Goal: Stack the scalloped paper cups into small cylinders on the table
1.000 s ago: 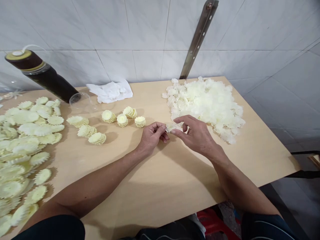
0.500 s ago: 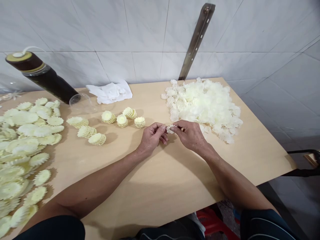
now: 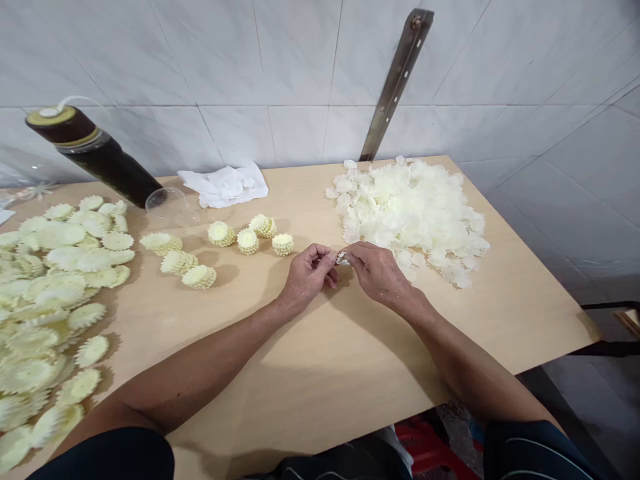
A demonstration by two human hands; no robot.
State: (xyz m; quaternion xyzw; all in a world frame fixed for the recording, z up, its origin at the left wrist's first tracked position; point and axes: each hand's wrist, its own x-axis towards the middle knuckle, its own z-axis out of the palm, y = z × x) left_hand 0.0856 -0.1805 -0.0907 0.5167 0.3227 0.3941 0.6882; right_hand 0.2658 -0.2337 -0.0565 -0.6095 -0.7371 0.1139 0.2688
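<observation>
My left hand (image 3: 311,273) and my right hand (image 3: 379,268) meet over the middle of the table. Pinched between their fingertips are small white scalloped petal discs (image 3: 343,259), mostly covered by the fingers. Just beyond my right hand spreads a heap of loose, thin, pale discs (image 3: 410,207) with toothed edges. Several small stacks of cream-yellow scalloped discs (image 3: 199,277) stand to the left of my left hand; the nearest stack (image 3: 283,245) is a short way off its knuckles.
Many larger cream-yellow discs (image 3: 60,293) are piled along the table's left side. A dark bottle (image 3: 110,160), a clear plastic lid (image 3: 167,205) and crumpled white tissue (image 3: 225,185) lie towards the tiled wall. A slotted metal bracket (image 3: 395,87) rises behind the table (image 3: 280,400).
My right fingers have closed further over the white discs, so less of them shows. The whole view has shifted slightly; the stacks and heaps are unchanged.
</observation>
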